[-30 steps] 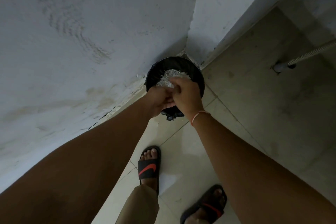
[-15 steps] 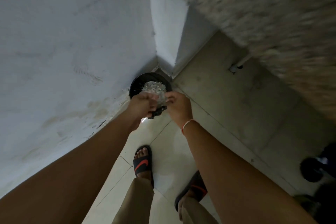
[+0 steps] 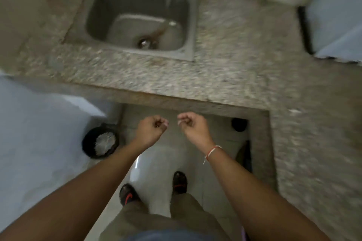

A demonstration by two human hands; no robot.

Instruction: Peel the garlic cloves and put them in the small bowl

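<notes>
No garlic clove and no small bowl shows in this blurred head view. My left hand and my right hand hang side by side above the floor, just in front of the counter edge. Both have their fingers curled into loose fists, and I can make out nothing held in either. A black bin stands on the floor to the left of my left hand. Inside it lies a heap of white garlic peels.
A speckled stone counter runs across the top and down the right side. A steel sink is set into it. A dark round object sits under the counter. My sandalled feet stand on pale floor tiles.
Both hands have come away from the bin, where they were rubbing together over the peels. My view has swung right from the wall corner to the sink and counter.
</notes>
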